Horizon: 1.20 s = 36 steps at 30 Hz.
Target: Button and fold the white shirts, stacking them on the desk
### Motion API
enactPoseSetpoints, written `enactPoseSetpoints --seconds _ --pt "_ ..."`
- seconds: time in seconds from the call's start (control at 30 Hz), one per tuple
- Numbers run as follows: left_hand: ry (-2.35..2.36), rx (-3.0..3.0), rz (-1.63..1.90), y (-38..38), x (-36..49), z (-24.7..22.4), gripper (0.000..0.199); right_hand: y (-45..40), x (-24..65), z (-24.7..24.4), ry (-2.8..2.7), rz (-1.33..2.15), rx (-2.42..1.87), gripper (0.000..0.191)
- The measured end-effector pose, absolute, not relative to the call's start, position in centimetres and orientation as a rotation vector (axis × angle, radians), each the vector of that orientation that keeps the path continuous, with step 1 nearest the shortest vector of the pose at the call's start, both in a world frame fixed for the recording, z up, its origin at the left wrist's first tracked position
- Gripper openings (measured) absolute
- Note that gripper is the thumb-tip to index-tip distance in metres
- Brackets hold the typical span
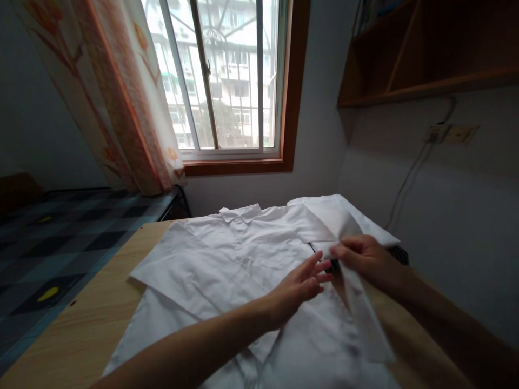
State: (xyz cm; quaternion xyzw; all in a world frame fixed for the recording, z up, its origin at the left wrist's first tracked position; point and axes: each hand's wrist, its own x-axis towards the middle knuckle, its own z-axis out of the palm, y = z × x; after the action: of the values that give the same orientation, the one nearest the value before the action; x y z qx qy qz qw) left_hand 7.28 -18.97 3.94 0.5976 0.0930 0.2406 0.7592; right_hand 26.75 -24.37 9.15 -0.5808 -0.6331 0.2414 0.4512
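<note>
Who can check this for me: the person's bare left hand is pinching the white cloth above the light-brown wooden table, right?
Not quite: the head view shows the bare right hand pinching the white cloth above the light-brown wooden table. The bare left hand is open.

I have the bare left hand (295, 289) extended, fingers (323, 266) slightly spread; the bare right hand (370, 260) angles inward, pinching.

this looks like a bedroom in a home: a check-covered bed (77, 243), a flower-patterned curtain (117, 102) beside the window (231, 81) and a wooden wall shelf (425, 84) show it.
</note>
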Motion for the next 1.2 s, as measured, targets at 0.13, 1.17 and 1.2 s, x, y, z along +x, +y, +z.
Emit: enactPoseSetpoints --seconds 0.13,1.17,1.2 --pt "0.287 1.049 0.676 -20.6 9.1 4.7 0.074 -24.4 23.2 9.2 -1.754 0.972 -1.223 0.034" --pt "1.16 1.244 0.574 -10.7 -11.8 3.7 0.07 -12.4 24.6 -0.7 -2.224 -0.905 -2.041 0.038" --pt "1.181 1.295 0.555 -10.5 -11.9 3.7 0.067 -12.2 24.5 -0.6 -2.236 -0.881 -2.069 0.039"
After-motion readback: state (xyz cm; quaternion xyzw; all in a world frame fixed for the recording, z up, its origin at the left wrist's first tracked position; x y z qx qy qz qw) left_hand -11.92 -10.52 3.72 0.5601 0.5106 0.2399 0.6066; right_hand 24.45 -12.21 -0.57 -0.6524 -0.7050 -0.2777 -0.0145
